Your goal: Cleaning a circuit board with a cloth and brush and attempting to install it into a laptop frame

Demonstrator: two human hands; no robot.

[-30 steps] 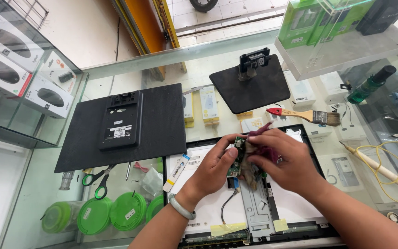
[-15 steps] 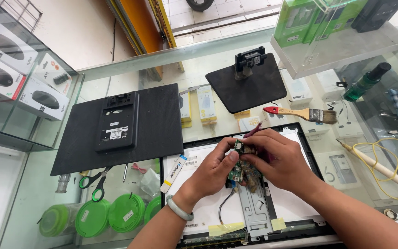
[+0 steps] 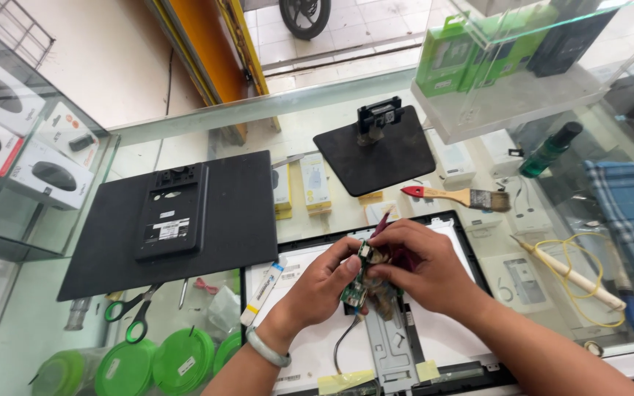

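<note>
I have a small green circuit board pinched between both hands, held up a little above the opened monitor panel that lies face down on the glass surface. My left hand comes in from the lower left, its fingers closed on the board's left edge and top; my right hand comes from the right, fingers curled tight around the board's upper end and right side. Both sets of fingers are narrow and holding, neither open.

The board's long axis runs roughly up and down in the view, slightly tilted, its top end near my fingertips and its lower end pointing toward the metal bracket in the middle of the panel. It sits directly between my two hands, the right one covering more of it (the left only nips it). A thin dark cable hangs from its lower end down toward the panel.

Much is hidden: my right fingers cover the board's upper right, and I cannot tell what the reddish slip sticking up behind them is. Whether the cable is plugged in at its far end is too small to make out.
</note>
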